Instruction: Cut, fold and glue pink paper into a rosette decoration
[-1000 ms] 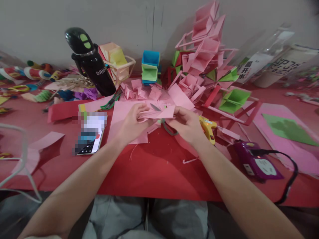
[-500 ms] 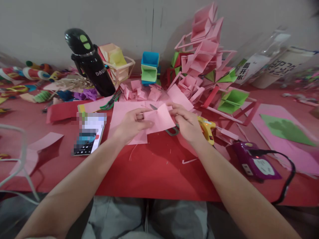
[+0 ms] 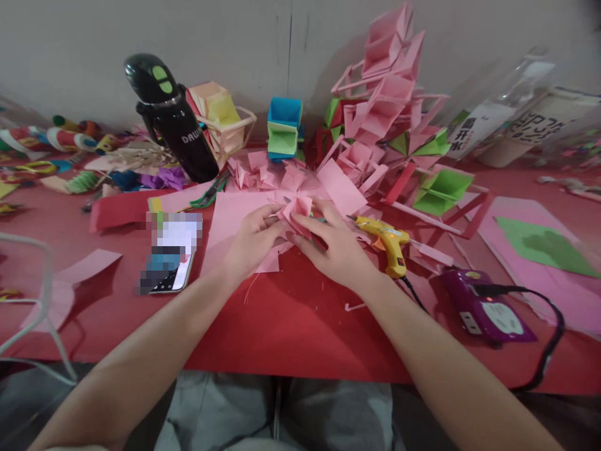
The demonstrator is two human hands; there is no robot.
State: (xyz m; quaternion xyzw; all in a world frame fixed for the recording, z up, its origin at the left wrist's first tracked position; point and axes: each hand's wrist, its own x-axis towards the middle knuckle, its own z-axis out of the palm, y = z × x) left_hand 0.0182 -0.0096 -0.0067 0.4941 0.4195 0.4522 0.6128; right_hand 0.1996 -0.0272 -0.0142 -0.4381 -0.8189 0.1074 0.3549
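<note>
Between both hands is a small piece of pink paper (image 3: 300, 208), folded up into a raised, pocket-like shape. My left hand (image 3: 256, 238) pinches its left side, the fingers partly hidden behind it. My right hand (image 3: 331, 241) grips the right side, its fingers bent around the folds. Under and behind the left hand lies a flat pink sheet (image 3: 225, 219) on the red table. Several small folded pink pieces (image 3: 256, 172) sit just beyond the hands. A yellow glue gun (image 3: 389, 241) rests to the right of my right hand.
A phone (image 3: 176, 250) lies at left, near a black bottle (image 3: 181, 125). Tall pink paper boxes (image 3: 387, 100) stand at the back right. A purple power strip (image 3: 486, 307) with a black cord is at right. A white wire frame (image 3: 44, 294) stands at the left edge.
The pink paper went from an open, flatter piece to a narrower folded shape. My right hand moved left and down, closer to my left hand, uncovering more of the glue gun.
</note>
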